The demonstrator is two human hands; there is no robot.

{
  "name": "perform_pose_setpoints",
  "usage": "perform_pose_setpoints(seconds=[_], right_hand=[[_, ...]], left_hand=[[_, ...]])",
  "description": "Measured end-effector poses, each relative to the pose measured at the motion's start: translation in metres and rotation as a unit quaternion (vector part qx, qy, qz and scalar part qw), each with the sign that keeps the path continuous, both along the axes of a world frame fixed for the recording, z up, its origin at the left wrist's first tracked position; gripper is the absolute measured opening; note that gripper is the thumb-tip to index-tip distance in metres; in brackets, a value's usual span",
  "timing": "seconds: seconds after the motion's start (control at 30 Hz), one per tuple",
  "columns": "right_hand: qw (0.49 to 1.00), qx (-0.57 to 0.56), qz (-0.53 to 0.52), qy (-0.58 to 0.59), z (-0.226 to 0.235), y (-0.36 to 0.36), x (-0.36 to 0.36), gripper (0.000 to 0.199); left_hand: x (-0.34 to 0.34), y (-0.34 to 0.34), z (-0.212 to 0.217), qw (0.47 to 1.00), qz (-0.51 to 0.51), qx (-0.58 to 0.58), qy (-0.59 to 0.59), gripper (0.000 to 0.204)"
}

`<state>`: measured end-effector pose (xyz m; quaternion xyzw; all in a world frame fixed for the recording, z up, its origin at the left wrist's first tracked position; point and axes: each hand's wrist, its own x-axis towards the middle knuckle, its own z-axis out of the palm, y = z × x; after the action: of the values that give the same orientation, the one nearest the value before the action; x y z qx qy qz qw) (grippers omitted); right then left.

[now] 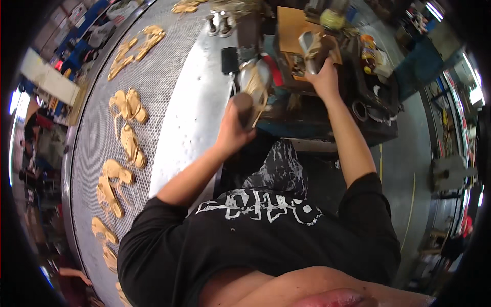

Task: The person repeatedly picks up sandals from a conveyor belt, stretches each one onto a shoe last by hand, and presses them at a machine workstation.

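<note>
Your left grip (236, 130) is closed round a sandal (245, 105) beside the counter (186, 110), your right grip (324, 75) round another sandal (318, 50) by the orange board (292, 31). They look stiff underneath, straps (255, 82) soft and probably snaggy, so I'd stick to the heel end.

The ledge (186, 110) looks like smooth, bright metal with a glossy glare. Left of the ledge, the belt (171, 51) has a rough, grey, perforated mesh surface, and the tan sandals (132, 147) on it look matt and leather-like. Just right of the ledge, the strappy shoe (254, 82) has tan straps over a shiny, pale form. Farther right of it, the brown board (289, 31) resembles matt cardboard and the bottle (367, 55) glossy plastic.
</note>
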<state>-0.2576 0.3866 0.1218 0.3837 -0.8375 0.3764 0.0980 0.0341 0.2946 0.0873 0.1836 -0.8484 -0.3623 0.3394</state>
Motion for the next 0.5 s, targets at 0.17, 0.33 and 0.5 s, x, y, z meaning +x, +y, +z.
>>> perform_pose_setpoints(seconds=[0.17, 0.33, 0.5], right_hand=[[0.994, 0.039, 0.097, -0.016, -0.017, -0.036, -0.094, 0.08], [0.992, -0.087, 0.092, -0.008, -0.003, -0.029, -0.074, 0.073], [0.999, -0.012, 0.033, 0.023, 0.005, -0.041, -0.074, 0.062]], left_hand=[[0.099, -0.012, -0.055, 0.981, 0.184, 0.059, -0.014, 0.077], [0.189, -0.127, -0.046, 0.962, -0.106, 0.192, -0.163, 0.075], [0.23, -0.28, -0.033, 0.843, 0.024, -0.291, -0.453, 0.079]])
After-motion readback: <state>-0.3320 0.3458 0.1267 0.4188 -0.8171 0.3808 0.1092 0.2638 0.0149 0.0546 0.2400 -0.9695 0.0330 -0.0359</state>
